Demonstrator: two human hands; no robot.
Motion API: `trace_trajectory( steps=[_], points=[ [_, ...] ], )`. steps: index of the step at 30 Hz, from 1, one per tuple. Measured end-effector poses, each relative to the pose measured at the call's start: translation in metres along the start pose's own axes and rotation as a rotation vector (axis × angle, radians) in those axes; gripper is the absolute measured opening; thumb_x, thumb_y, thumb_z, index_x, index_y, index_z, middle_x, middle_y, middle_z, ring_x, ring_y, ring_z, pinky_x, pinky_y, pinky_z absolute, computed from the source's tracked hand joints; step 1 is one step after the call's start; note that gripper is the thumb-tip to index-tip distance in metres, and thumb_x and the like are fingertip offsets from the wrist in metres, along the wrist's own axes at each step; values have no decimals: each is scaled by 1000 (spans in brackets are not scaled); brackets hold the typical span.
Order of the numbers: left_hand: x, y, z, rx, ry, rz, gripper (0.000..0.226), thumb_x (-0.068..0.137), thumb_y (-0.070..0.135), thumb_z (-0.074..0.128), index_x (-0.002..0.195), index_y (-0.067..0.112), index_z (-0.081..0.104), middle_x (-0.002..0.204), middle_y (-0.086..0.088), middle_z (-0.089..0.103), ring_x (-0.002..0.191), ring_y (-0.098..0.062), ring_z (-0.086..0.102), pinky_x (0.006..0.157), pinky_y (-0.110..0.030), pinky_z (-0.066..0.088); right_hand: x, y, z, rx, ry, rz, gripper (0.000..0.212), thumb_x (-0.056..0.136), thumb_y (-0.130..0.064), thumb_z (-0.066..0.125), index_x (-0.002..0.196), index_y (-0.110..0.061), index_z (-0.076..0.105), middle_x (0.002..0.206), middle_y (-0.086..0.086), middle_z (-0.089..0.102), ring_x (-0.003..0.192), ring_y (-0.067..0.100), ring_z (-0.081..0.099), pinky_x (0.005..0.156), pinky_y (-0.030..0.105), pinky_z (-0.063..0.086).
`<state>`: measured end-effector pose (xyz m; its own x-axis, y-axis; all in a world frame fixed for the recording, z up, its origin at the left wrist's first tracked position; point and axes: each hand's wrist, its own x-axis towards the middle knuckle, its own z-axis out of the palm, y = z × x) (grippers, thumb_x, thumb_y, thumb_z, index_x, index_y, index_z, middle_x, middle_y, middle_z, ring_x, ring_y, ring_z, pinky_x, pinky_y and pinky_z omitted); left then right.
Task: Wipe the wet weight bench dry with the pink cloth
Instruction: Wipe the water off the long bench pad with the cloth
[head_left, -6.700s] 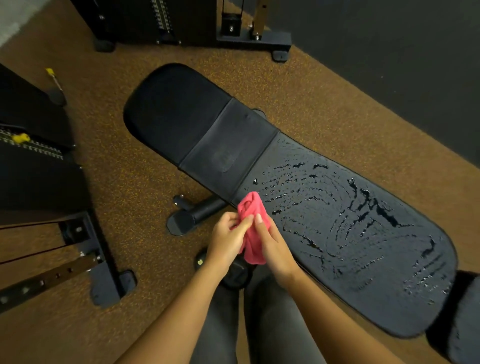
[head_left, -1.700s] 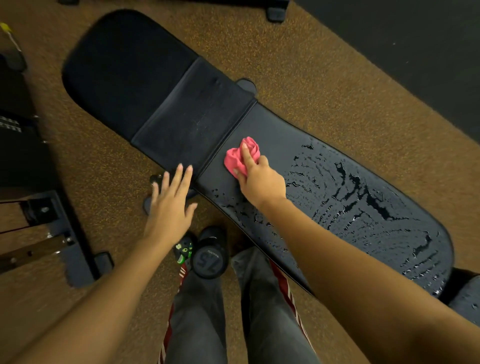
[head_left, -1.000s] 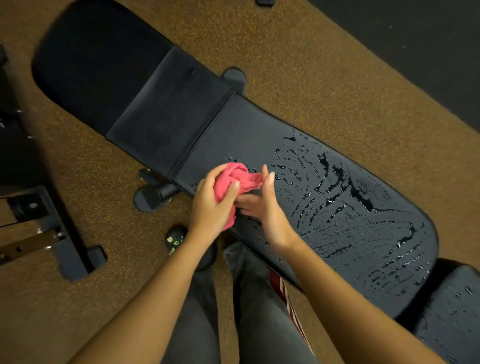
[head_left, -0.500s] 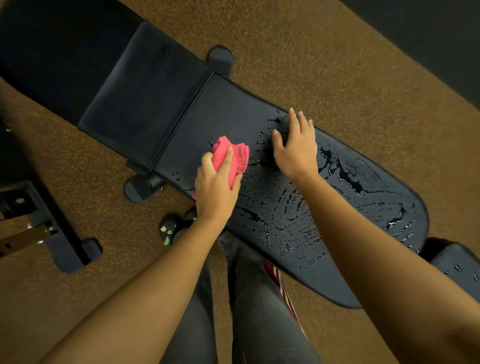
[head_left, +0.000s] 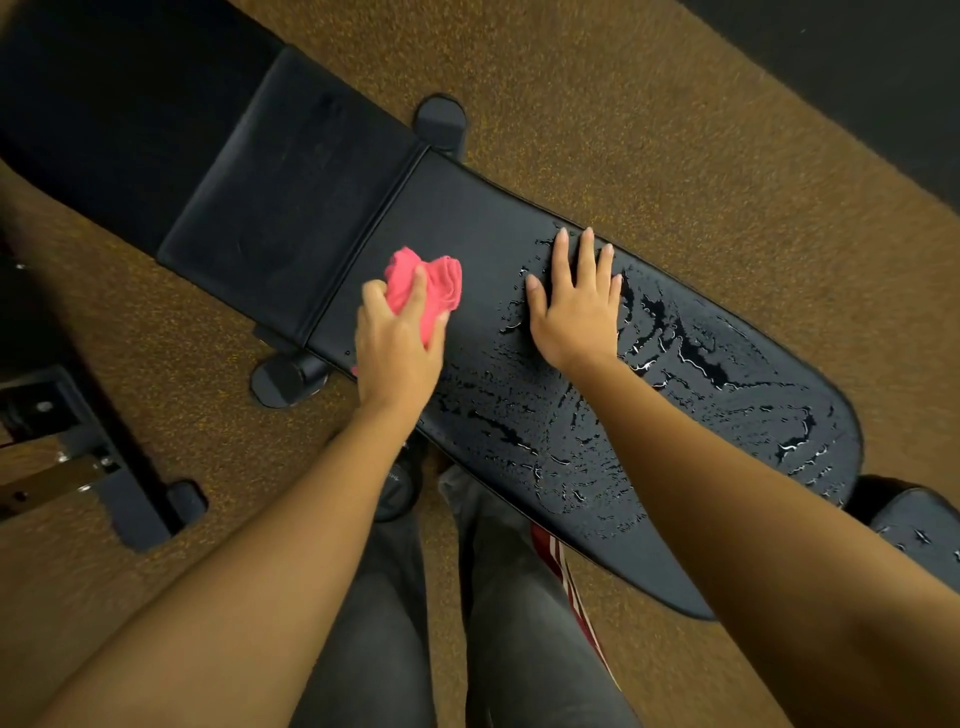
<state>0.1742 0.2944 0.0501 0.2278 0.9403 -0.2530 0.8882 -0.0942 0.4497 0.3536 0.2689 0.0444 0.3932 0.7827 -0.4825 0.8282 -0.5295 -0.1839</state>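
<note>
The black weight bench (head_left: 483, 223) runs diagonally from upper left to lower right. Its long back pad is covered with water streaks (head_left: 701, 374) from the middle to the right end; the strip beside the seam looks dry. My left hand (head_left: 397, 343) holds the bunched pink cloth (head_left: 426, 286) down on the pad near the seam, fingers curled over it. My right hand (head_left: 574, 301) lies flat on the wet pad just to the right, fingers straight and spread.
Brown speckled floor surrounds the bench. A black machine frame with a foot (head_left: 140, 499) stands at the left. Bench feet (head_left: 283, 382) stick out on both sides. A second wet black pad (head_left: 919, 530) is at the right edge. My legs stand under the near bench edge.
The cloth passed from my right hand to my left about a second ago. My right hand then settled flat on the wet pad. Since half a second ago both hands have barely shifted.
</note>
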Motion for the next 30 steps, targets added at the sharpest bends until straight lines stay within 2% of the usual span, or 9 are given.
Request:
trace_trajectory(
  steps=[3,6,8,13,17,20,23,27,30],
  points=[
    [-19,17,10,-28,-39,132,51,85,27,65,132,10,53,103,-19,49,85,-31,52,76,-38,49,0,-1,2,12,8,5,62,100,-46,22,151,-20,0,159,8,-7,145,30,-12,116,44,-6],
    [-30,20,16,48,-87,293,51,81,24,70,127,7,57,96,-19,53,76,-32,54,65,-39,52,1,-1,2,12,10,7,62,100,-47,23,151,-20,0,159,8,-7,145,30,-11,116,45,-5],
    [-23,11,11,105,-90,318,53,82,25,70,131,10,55,99,-19,54,78,-32,55,68,-40,52,0,0,1,13,9,2,62,100,-47,23,151,-20,1,159,8,-6,145,30,-11,117,44,-4],
    [-8,-6,-4,193,-14,199,54,83,21,68,132,7,51,100,-21,53,78,-34,54,68,-41,49,0,2,1,8,2,-8,62,100,-47,23,151,-21,1,159,7,-7,145,30,-11,117,44,-4],
    [-41,-5,6,241,-66,419,57,74,21,78,124,4,58,86,-14,56,65,-26,55,57,-33,50,0,1,3,6,18,-10,63,100,-47,23,151,-20,0,159,8,-6,145,30,-11,117,44,-4],
    [-57,-13,12,249,-101,509,57,74,25,78,125,8,58,84,-11,56,64,-24,55,56,-34,53,-1,2,3,-19,26,-7,62,100,-47,23,151,-21,0,159,7,-5,145,30,-9,117,43,-3],
    [-45,-23,7,237,-87,466,59,75,22,76,129,10,55,87,-15,55,66,-26,56,60,-37,55,0,3,2,-38,35,-10,61,100,-47,22,151,-21,1,159,7,-5,145,29,-8,117,42,-2],
    [-29,-31,-4,234,-4,272,59,78,19,72,133,10,52,90,-19,51,70,-33,54,62,-40,52,-1,1,4,-45,32,4,62,100,-48,21,151,-21,-1,159,7,-6,145,29,-9,117,43,-2],
    [-40,-17,1,179,-6,199,60,77,18,73,132,7,53,89,-19,51,70,-32,52,62,-39,52,-1,1,5,-52,39,2,62,100,-48,21,151,-20,-2,159,8,-7,145,30,-10,118,43,-3]
  ],
)
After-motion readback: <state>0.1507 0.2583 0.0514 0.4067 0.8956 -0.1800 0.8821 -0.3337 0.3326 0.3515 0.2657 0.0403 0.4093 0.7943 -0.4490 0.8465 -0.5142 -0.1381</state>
